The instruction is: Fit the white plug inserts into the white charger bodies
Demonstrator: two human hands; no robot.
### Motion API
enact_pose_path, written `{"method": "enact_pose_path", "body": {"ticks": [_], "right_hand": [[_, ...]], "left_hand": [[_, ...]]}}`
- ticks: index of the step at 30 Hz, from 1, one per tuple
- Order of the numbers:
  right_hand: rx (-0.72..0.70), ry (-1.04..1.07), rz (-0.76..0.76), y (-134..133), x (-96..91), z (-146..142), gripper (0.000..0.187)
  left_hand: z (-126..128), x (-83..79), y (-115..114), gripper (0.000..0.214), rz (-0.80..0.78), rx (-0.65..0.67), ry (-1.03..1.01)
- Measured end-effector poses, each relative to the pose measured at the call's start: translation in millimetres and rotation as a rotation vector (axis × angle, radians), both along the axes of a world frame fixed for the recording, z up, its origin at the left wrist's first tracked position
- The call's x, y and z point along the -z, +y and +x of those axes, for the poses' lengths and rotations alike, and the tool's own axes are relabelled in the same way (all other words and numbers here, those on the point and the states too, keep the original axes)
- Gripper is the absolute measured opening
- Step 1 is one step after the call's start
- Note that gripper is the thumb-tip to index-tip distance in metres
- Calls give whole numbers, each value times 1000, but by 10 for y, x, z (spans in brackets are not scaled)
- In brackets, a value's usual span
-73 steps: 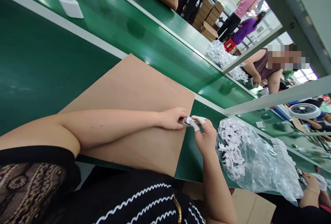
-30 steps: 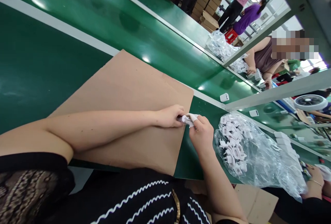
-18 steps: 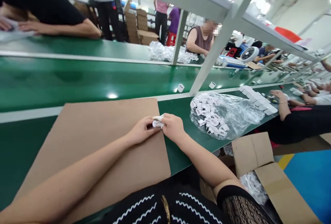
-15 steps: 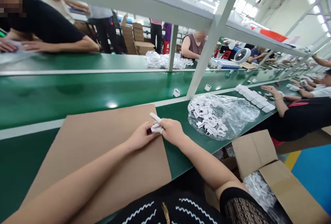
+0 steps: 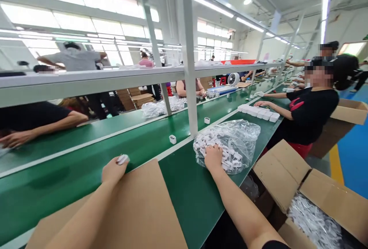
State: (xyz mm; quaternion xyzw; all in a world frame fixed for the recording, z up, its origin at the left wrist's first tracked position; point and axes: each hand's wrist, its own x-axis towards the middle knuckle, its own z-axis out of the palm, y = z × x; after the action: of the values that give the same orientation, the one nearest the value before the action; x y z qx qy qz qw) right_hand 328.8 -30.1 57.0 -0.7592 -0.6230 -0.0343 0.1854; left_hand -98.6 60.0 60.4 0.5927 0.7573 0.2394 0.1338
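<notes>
We are holding a small white piece (image 5: 123,159) in our left hand (image 5: 113,170), fingers clamped around it, near the far edge of a cardboard sheet (image 5: 140,203). Our right hand (image 5: 213,157) is resting on white plug parts (image 5: 232,157) in a clear bag (image 5: 249,136); its fingertips are hiding among them, so we cannot tell whether they are gripping one. Between sheet and bag, green tabletop (image 5: 184,182) is running to its near edge, leaving our arms room. Just behind the bag, a pale post (image 5: 188,68) is standing in the way. Two white shells (image 5: 172,139) are sitting on the glossy green strip (image 5: 152,144) beyond the rail, and white blocks (image 5: 258,113) are lying near a co-worker's hand (image 5: 263,104). The bag's thin film is shining in crinkles; below the tabletop, an open brown carton (image 5: 278,172) is holding crumpled plastic.
</notes>
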Motion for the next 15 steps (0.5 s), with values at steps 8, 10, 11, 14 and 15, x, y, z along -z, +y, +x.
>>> {"method": "enact_pose_path", "body": {"ticks": [8, 10, 11, 14, 15], "right_hand": [[-22, 70, 2, 17, 30, 14, 30], [-42, 82, -18, 14, 23, -2, 25], [-46, 86, -26, 10, 21, -16, 23], [-88, 82, -12, -16, 18, -70, 30], [-116, 74, -10, -22, 20, -87, 33]], "left_hand": [[408, -5, -7, 104, 309, -380, 48], [683, -62, 38, 100, 420, -133, 102], [816, -75, 92, 97, 407, 13, 129], [1163, -26, 365, 100, 261, 366, 219], [1253, 19, 483, 102, 213, 446, 246]]}}
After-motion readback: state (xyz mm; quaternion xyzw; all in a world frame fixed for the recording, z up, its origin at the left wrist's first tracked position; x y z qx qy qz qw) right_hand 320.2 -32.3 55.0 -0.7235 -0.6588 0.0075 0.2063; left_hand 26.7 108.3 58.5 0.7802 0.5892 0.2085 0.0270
